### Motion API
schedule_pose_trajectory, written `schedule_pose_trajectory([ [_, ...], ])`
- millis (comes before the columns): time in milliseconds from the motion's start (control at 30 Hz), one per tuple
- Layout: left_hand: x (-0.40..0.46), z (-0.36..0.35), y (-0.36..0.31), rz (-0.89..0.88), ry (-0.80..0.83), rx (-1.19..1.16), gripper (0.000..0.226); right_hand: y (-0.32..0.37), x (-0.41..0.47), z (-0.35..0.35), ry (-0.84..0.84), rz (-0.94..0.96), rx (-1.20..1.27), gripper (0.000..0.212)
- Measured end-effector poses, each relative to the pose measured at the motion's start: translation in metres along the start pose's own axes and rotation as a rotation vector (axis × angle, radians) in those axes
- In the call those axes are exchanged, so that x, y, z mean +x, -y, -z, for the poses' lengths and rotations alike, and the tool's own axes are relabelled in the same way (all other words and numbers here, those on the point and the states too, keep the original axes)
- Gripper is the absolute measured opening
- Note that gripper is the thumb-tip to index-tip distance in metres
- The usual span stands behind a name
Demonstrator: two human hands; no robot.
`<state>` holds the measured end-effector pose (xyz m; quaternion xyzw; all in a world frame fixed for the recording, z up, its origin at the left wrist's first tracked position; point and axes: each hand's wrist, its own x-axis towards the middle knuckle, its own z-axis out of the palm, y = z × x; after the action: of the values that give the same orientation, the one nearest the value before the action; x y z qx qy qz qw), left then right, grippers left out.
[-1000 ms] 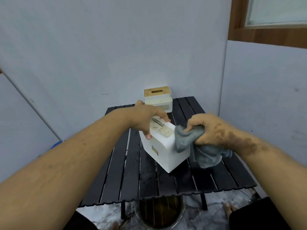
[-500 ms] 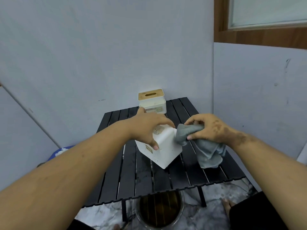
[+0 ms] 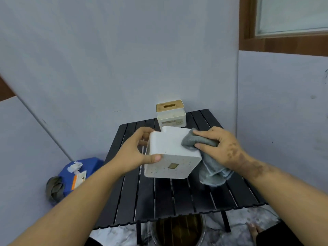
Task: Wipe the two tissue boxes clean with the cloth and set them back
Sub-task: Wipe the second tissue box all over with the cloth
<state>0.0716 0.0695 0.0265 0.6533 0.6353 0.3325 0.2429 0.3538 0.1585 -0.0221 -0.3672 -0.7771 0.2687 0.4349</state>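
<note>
My left hand clamps the white tissue box tilted above the black table — my right hand bunches the grey cloth against its upturned face. Pressing hard could twist the box loose — the second tissue box waits behind.

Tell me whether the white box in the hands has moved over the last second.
Yes. The white tissue box has tipped over: against the black slatted table, its labelled face now points towards the camera, left hand gripping it, grey cloth pressed on top.
</note>
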Motion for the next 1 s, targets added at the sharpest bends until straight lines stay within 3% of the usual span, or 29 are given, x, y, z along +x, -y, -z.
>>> schedule_pose_trajectory([
  [167,-0.028,-0.030,0.026,0.055,-0.254,-0.203,0.076,0.030,-0.005,-0.036,-0.030,-0.057,-0.062,0.040],
  [267,-0.039,-0.053,0.030,0.067,-0.325,-0.296,0.071,0.058,-0.013,-0.065,0.079,0.014,-0.097,0.042],
  [400,-0.041,-0.068,0.026,0.099,-0.372,-0.322,0.068,0.066,-0.006,-0.073,0.144,0.161,-0.235,0.036],
  [633,-0.044,-0.079,0.028,0.140,-0.435,-0.324,0.076,0.017,0.039,-0.028,0.067,-0.065,-0.412,0.024],
  [767,-0.044,-0.083,0.024,0.125,-0.457,-0.352,0.076,0.064,0.012,-0.058,0.251,0.213,-0.378,0.033],
  [833,-0.044,-0.084,0.022,0.128,-0.454,-0.355,0.075,0.071,0.008,-0.062,0.319,0.245,-0.368,0.037],
  [900,-0.043,-0.086,0.021,0.153,-0.455,-0.329,0.079,0.056,0.023,-0.053,0.256,0.229,-0.409,0.030],
  [1000,-0.045,-0.091,0.018,0.180,-0.455,-0.320,0.077,0.028,0.051,-0.033,0.150,0.056,-0.408,0.024],
])
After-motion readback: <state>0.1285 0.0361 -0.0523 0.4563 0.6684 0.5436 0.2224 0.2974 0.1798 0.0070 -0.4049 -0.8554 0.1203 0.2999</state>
